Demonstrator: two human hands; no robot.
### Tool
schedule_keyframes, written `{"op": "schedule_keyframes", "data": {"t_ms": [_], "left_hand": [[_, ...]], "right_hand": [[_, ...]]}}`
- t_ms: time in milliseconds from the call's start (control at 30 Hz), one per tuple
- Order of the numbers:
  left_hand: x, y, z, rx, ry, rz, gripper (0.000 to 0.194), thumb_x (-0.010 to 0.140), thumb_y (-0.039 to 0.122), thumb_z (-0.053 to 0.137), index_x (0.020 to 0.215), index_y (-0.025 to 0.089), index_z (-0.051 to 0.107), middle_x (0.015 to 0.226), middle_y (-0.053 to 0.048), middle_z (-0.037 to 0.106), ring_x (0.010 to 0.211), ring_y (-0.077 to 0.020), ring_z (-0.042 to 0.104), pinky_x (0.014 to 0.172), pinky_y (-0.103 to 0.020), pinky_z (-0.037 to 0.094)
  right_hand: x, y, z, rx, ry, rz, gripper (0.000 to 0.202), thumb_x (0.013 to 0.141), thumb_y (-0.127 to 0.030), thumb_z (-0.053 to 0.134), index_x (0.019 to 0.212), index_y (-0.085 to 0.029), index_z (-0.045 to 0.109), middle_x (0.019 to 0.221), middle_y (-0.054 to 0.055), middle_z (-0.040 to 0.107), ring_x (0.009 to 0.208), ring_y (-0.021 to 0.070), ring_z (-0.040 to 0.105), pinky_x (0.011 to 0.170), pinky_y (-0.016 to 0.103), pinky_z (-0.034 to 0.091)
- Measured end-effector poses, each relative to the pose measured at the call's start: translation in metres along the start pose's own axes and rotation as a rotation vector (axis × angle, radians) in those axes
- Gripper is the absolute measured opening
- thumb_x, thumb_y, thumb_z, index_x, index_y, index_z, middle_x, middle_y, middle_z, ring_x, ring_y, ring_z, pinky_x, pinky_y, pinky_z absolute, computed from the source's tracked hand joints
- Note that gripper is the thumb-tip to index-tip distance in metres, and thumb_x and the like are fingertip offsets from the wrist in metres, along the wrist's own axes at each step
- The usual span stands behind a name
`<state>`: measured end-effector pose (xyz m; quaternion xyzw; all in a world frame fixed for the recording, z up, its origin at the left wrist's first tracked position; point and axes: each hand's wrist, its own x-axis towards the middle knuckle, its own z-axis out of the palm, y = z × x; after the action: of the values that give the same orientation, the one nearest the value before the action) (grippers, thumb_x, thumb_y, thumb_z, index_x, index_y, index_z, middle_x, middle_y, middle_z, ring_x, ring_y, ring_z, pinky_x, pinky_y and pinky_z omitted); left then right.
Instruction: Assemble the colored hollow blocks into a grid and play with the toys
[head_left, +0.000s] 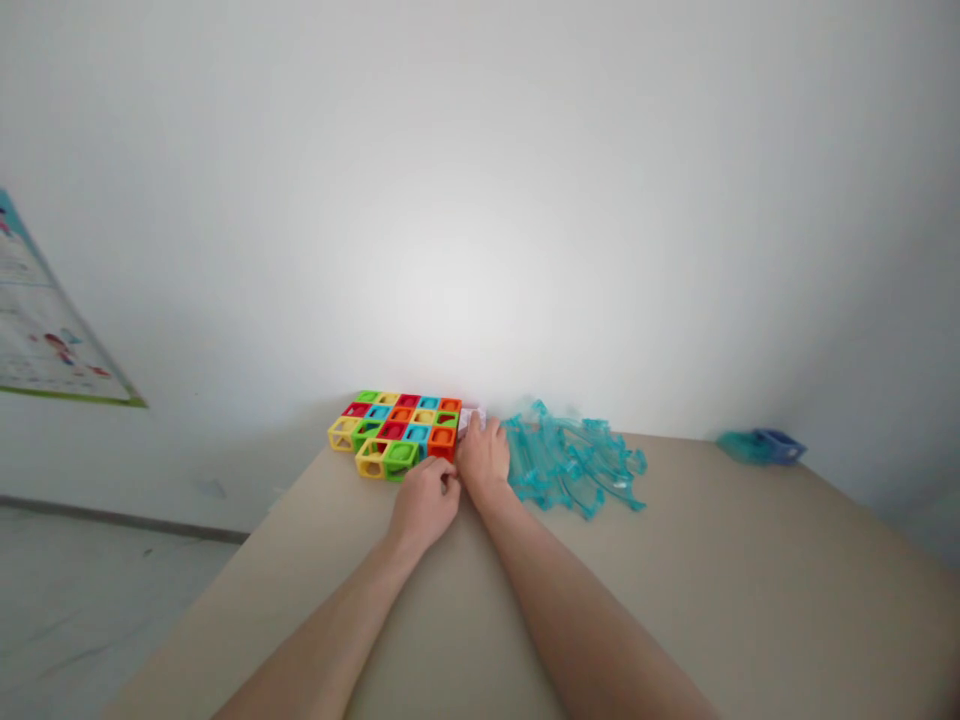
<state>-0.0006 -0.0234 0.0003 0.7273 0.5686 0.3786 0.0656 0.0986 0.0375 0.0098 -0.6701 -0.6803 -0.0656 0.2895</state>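
Lying left of centre: coloured cubes, beyond the left hand, left of the right hand.
Left hand: fingers curled; grip cannot be told.
Right hand: at a pale object, perhaps touching; grip hidden.
Right of centre: teal pieces, beside the right hand.

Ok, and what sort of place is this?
Perhaps a children's playroom or classroom: colourful toy-like cubes sit on a plain table, and a poster with cartoon figures hangs at the far left.
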Motion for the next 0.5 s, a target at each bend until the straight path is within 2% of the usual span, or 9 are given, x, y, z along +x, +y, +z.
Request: {"op": "schedule_keyframes", "data": {"t_ms": [100,200,267,300,367,433,500], "left_hand": [[0.000,0.001,0.002,-0.021,-0.019,-0.016,0.017,0.079,0.011,0.049,0.073,0.018,0.063,0.077,-0.005,0.065,0.069,-0.0170,0.060,0.069,-0.030,0.045],[0.001,0.003,0.002,-0.055,-0.019,-0.040,0.018,0.084,0.017,0.048,0.076,0.018,0.064,0.078,-0.006,0.067,0.071,-0.0188,0.061,0.071,-0.032,0.046],[0.001,0.005,0.001,-0.173,0.016,-0.086,0.025,0.091,0.028,0.043,0.087,0.017,0.065,0.083,-0.007,0.069,0.076,-0.0202,0.063,0.074,-0.033,0.046],[0.000,0.007,0.000,-0.276,0.033,-0.110,0.030,0.093,0.034,0.039,0.095,0.017,0.064,0.087,-0.007,0.069,0.078,-0.0205,0.063,0.074,-0.033,0.047],[-0.003,0.013,-0.003,-0.525,0.034,-0.126,0.039,0.095,0.043,0.035,0.110,0.017,0.060,0.096,-0.008,0.068,0.084,-0.0203,0.063,0.077,-0.033,0.048],[-0.009,0.020,-0.005,-0.717,-0.004,-0.092,0.042,0.095,0.048,0.036,0.115,0.017,0.056,0.100,-0.007,0.066,0.090,-0.0201,0.062,0.079,-0.032,0.049],[-0.016,0.025,-0.007,-0.812,-0.080,-0.060,0.039,0.091,0.049,0.046,0.112,0.017,0.054,0.100,-0.006,0.065,0.093,-0.0204,0.061,0.081,-0.032,0.049]], "right_hand": [[0.004,0.002,-0.001,0.030,0.020,0.026,0.039,0.090,-0.009,0.038,0.128,-0.004,0.048,0.102,0.021,0.058,0.091,0.0256,0.060,0.078,0.036,0.047],[0.001,0.000,-0.018,0.057,0.088,0.033,0.045,0.092,-0.008,0.032,0.136,-0.002,0.039,0.112,0.024,0.055,0.102,0.0269,0.058,0.086,0.037,0.046],[-0.010,0.000,-0.033,0.126,0.141,0.019,0.046,0.094,-0.011,0.030,0.140,-0.004,0.034,0.119,0.023,0.053,0.109,0.0265,0.055,0.091,0.038,0.045],[-0.020,0.001,-0.040,0.196,0.161,0.000,0.046,0.094,-0.013,0.029,0.140,-0.007,0.034,0.121,0.021,0.053,0.111,0.0253,0.054,0.093,0.038,0.045],[-0.046,0.007,-0.052,0.550,0.185,-0.067,0.041,0.094,-0.018,0.033,0.134,-0.013,0.040,0.122,0.017,0.055,0.113,0.0231,0.054,0.096,0.038,0.044],[-0.076,0.018,-0.061,0.871,0.055,-0.092,0.038,0.094,-0.024,0.039,0.132,-0.018,0.042,0.123,0.012,0.058,0.110,0.0200,0.057,0.092,0.034,0.047],[-0.103,0.033,-0.067,1.078,-0.149,-0.079,0.037,0.094,-0.025,0.040,0.131,-0.019,0.040,0.113,0.009,0.064,0.094,0.0176,0.064,0.079,0.030,0.052]]}}
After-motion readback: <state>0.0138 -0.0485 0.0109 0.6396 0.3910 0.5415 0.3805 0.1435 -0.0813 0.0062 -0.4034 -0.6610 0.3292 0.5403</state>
